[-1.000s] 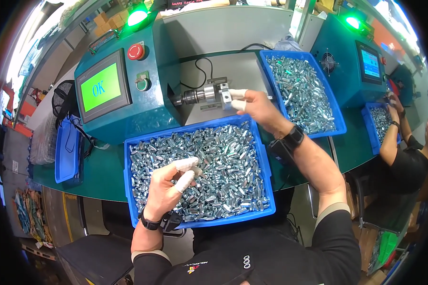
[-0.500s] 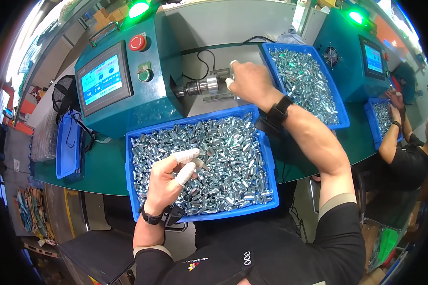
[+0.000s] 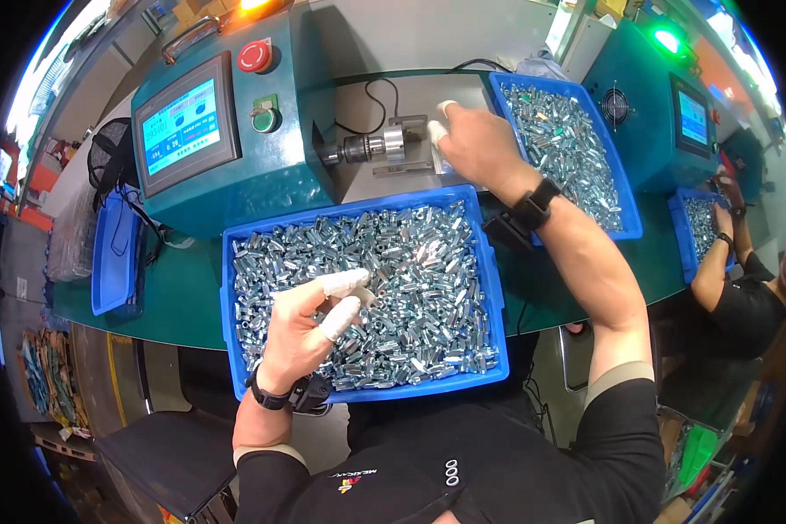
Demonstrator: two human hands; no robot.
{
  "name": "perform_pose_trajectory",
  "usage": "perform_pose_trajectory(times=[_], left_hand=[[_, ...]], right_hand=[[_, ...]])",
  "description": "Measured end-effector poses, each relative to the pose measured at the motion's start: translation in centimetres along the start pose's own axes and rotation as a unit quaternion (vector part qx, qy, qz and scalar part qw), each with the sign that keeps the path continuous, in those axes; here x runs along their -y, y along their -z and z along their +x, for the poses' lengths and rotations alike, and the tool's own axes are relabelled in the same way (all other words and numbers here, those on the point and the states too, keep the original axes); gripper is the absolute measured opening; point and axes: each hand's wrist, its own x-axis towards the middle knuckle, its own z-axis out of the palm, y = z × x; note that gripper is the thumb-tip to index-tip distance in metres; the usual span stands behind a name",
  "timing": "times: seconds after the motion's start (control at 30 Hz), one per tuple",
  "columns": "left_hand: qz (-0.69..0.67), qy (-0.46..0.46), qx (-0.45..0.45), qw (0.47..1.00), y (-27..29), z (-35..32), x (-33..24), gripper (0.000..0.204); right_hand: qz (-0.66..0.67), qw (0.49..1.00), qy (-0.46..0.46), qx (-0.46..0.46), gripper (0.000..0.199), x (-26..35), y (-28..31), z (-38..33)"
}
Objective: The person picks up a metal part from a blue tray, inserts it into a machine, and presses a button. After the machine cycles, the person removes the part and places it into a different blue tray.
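Note:
My left hand (image 3: 301, 327) is above the near blue tray (image 3: 489, 297), which is heaped with small shiny metal sleeves (image 3: 410, 288). White covers wrap its thumb and forefinger, which are curled close together; what lies between them is too small to make out. Stretched forward, my right hand (image 3: 480, 148) is just right of the metal chuck (image 3: 393, 144) on the teal machine (image 3: 244, 188). Its thumb and forefinger, also in white covers, are bent toward the chuck. The palm side is hidden, so anything in those fingers does not show.
A second blue tray (image 3: 624, 223) of metal parts stands right of my right arm. A second teal machine (image 3: 642, 113) is farther right, where another person's hands (image 3: 729, 210) work at a small blue tray (image 3: 683, 240). An empty blue tray (image 3: 113, 262) sits at left.
My right hand has drawn slightly right, away from the chuck. The near machine's lamp went from green to orange and its screen changed. My left hand keeps its pose; the whole view shifted a little.

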Motion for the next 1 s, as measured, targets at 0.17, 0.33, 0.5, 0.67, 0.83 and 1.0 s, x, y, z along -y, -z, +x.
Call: perform_pose_trajectory(times=[0.17, 0.33, 0.5, 0.67, 0.83, 1.0], left_hand=[[-0.018, 0.003, -0.005, 1.000, -0.3, 0.1, 0.1, 0.031], [-0.026, 0.008, -0.012, 1.000, -0.3, 0.1, 0.1, 0.030], [-0.032, -0.015, -0.020, 0.999, 0.3, -0.2, 0.5, 0.030], [-0.018, -0.040, -0.014, 0.999, 0.5, -0.2, -0.5, 0.030], [-0.010, -0.008, 0.004, 1.000, 0.1, -0.3, -0.3, 0.031], [-0.042, 0.016, -0.034, 0.998, 0.1, 0.3, 0.3, 0.029]], right_hand=[[-0.058, 0.998, 0.020, 0.034, 0.038, 0.6, -0.1, 0.7], [-0.072, 0.997, 0.011, 0.032, 0.040, 0.8, 0.9, 0.9], [-0.071, 0.997, -0.029, 0.009, 0.050, -2.1, 3.7, -0.1], [-0.206, 0.976, -0.044, -0.055, 0.039, -8.9, 5.8, -3.9], [0.159, 0.972, 0.146, 0.096, 0.027, -0.3, 2.1, -7.7], [0.193, 0.938, 0.243, 0.153, 0.019, 4.2, -2.3, -8.9]])
